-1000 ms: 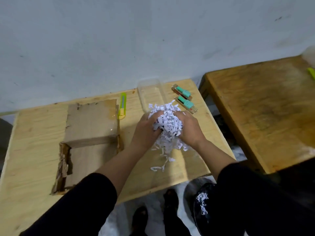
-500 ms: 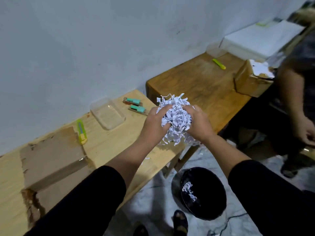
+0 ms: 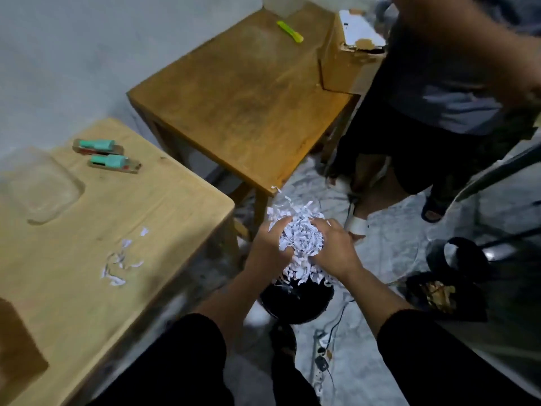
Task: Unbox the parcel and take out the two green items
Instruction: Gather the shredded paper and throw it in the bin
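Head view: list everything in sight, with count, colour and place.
green items: two, teal, far edge of pale table
tray: one, clear, left of them
scraps: several, white, on pale table
dark table: one, brown, behind
cutter: one, yellow-green, on dark table
box: one, brown, dark table's right edge
bin: one, black, floor
bystander: one, right
shredded paper: one clump, white, between hands
left hand, right hand: over bin

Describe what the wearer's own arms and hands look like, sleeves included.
Both arms wear plain black sleeves: left sleeve, right sleeve. Each is pushed up, so the forearms are bare. The left hand and right hand are bare too: no gloves, and no watch, ring or markings visible. The frame is slightly blurred.
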Motion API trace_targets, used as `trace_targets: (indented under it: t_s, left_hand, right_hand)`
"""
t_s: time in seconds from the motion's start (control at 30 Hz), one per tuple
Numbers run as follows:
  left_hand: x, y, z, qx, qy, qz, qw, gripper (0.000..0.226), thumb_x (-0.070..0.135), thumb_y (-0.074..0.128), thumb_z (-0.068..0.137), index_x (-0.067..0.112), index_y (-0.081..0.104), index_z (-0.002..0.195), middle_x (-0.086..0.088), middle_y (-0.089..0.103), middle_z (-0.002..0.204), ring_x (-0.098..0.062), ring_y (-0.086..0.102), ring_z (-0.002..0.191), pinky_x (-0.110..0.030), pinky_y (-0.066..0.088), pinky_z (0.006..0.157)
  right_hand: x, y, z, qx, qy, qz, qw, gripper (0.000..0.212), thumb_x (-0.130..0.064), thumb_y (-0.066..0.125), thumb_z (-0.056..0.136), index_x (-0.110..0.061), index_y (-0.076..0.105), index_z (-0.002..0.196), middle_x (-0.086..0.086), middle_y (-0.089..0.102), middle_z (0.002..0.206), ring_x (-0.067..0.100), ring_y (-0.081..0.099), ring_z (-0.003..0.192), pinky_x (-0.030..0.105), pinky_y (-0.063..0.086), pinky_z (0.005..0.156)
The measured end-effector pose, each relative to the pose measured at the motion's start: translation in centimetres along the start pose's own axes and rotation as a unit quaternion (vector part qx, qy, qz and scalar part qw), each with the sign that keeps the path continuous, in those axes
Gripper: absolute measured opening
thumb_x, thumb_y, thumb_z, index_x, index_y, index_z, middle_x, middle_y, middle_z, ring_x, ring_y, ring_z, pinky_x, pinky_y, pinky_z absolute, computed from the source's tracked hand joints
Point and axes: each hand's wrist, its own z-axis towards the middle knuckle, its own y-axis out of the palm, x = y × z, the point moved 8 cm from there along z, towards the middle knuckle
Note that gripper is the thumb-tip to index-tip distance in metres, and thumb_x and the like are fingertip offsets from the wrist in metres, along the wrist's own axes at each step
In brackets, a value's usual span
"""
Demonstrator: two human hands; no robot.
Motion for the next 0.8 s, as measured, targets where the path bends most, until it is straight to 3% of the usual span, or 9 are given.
trace_targets:
  t_s: [0.13, 0.27, 0.37, 0.43, 0.63, 0.8]
  left_hand:
    - [-1.2, 7.0, 1.2, -0.064, -0.112, -0.004, 0.992, 0.062, 0.009, 0.062, 0.078, 0.018, 0.042, 0.135, -0.017, 0.049, 0.125, -0.031, 0.054, 0.109, -0.024, 0.037, 0.089]
    - [-2.2, 12.1, 2.8, -0.085, -0.146, 0.024, 0.985, 0.065, 0.026, 0.058, 0.074, 0.017, 0.041, 0.137, -0.019, 0.045, 0.138, -0.035, 0.045, 0.124, -0.034, 0.038, 0.102]
    - [-3.1, 14.6, 3.9, -0.089, -0.192, 0.040, 0.977, 0.057, 0.021, 0.059, 0.084, 0.015, 0.041, 0.138, -0.020, 0.031, 0.148, -0.034, 0.035, 0.134, -0.028, 0.026, 0.107]
    - [-3.9, 15.9, 4.4, -0.098, -0.192, 0.063, 0.974, 0.053, 0.018, 0.055, 0.089, 0.015, 0.039, 0.139, -0.017, 0.026, 0.151, -0.031, 0.029, 0.138, -0.025, 0.017, 0.109]
    - [-4.2, 17.1, 5.1, -0.110, -0.206, 0.124, 0.964, 0.049, 0.019, 0.044, 0.094, 0.009, 0.033, 0.141, -0.015, 0.038, 0.147, -0.029, 0.037, 0.134, -0.034, 0.031, 0.108]
    - [-1.4, 13.7, 5.8, -0.074, -0.153, 0.222, 0.960, 0.045, 0.022, 0.039, 0.095, 0.003, 0.035, 0.136, -0.018, 0.041, 0.138, -0.032, 0.039, 0.128, -0.037, 0.037, 0.100]
  right_hand:
    - [7.1, 2.0, 1.7, -0.029, 0.047, 0.024, 0.998, 0.079, -0.007, 0.077, 0.064, -0.018, 0.043, 0.135, 0.019, 0.041, 0.134, 0.033, 0.043, 0.125, 0.029, 0.038, 0.102]
    - [12.6, 3.4, 4.1, -0.049, 0.098, 0.059, 0.992, 0.082, -0.009, 0.075, 0.069, -0.023, 0.035, 0.140, 0.018, 0.031, 0.140, 0.031, 0.039, 0.130, 0.028, 0.036, 0.104]
    - [14.8, 5.2, 6.0, -0.097, 0.085, 0.066, 0.989, 0.089, -0.014, 0.075, 0.071, -0.024, 0.026, 0.144, 0.013, 0.027, 0.147, 0.026, 0.034, 0.134, 0.023, 0.032, 0.105]
    - [15.3, 6.2, 6.6, -0.135, 0.071, 0.051, 0.987, 0.092, -0.016, 0.074, 0.072, -0.023, 0.019, 0.146, 0.011, 0.022, 0.152, 0.024, 0.025, 0.140, 0.024, 0.028, 0.108]
    - [15.8, 7.4, 7.1, -0.166, 0.073, -0.015, 0.983, 0.070, -0.026, 0.054, 0.090, -0.012, 0.015, 0.147, 0.009, 0.015, 0.156, 0.024, 0.018, 0.144, 0.035, 0.026, 0.114]
    - [12.9, 4.5, 7.7, -0.107, 0.022, -0.099, 0.989, 0.064, -0.032, 0.041, 0.096, -0.008, 0.011, 0.147, 0.008, 0.011, 0.157, 0.020, 0.007, 0.146, 0.031, 0.017, 0.117]
